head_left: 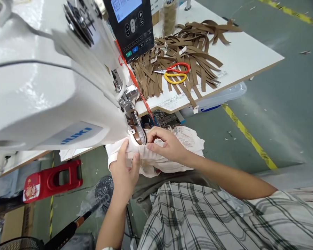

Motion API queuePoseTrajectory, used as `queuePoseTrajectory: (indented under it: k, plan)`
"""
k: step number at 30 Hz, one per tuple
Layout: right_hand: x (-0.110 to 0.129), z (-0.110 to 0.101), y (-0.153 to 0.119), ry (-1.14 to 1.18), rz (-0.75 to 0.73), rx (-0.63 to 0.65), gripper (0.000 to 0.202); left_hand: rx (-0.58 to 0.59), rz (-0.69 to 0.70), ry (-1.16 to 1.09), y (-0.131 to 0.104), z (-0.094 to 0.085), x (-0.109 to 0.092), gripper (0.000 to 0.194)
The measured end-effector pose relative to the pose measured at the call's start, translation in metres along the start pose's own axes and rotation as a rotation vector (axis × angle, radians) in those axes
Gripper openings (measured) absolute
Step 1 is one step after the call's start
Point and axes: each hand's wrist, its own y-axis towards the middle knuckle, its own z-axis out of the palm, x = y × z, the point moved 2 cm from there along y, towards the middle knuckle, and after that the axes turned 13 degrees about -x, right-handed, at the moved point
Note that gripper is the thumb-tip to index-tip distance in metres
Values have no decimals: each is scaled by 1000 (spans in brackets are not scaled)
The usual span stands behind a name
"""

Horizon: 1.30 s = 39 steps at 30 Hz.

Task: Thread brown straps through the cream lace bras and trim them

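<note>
White fabric (177, 164) lies under the head of a white sewing machine (54, 83) and spreads over the lap. My left hand (124, 170) rests on the fabric's near side, thumb and fingers apart. At the machine's metal arm end, my right hand (164, 144) pinches the fabric edge between thumb and curled forefinger. A brown band (137, 136) shows around the metal piece between the hands.
Brown strips (198, 66) are heaped on the white table (258, 55), with red and yellow scissors (176, 73) on top. A control panel (134, 31) and a thread cone (169, 17) stand behind. A red stool (52, 180) is at lower left.
</note>
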Motion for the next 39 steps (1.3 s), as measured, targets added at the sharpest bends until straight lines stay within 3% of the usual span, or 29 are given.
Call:
queuePoseTrajectory:
  k: [7,13,17,21,23,25,28,30,32,34,35,37,39]
  plan:
    - [2,1,-1,-14,7,-11,28,38,-40,15,-1,1,1,54]
    - [11,1,-3,-179,-30,-26,37,39,-84,68,-9,3,1,80]
    - [14,3,-17,-271,24,-11,38,33,5,-5,-35,10,-14,89]
    - [10,2,-36,-226,216,43,25,9,162,-79,-70,19,-39,97]
    - [10,-1,-43,-149,285,23,24,71,138,-140,-82,21,-47,97]
    - [12,-7,-46,-94,286,-8,25,211,44,-274,-87,19,-48,93]
    - [17,-16,-48,-92,245,-15,23,409,-87,-467,-83,9,-42,68]
    - [21,-20,-47,-125,208,18,21,338,-91,-465,-72,-1,-34,42]
    - [26,-23,-46,-166,156,63,21,157,-13,-426,-56,-13,-29,28]
    - [31,-23,-45,-196,82,134,20,44,124,-444,-39,-21,-29,35]
    - [33,-23,-45,-206,39,178,20,49,202,-470,-31,-22,-30,43]
    - [37,-22,-46,-243,-56,266,18,156,334,-501,-17,-21,-32,56]
    - [39,-21,-48,-330,-173,329,16,268,426,-484,-10,-16,-32,58]
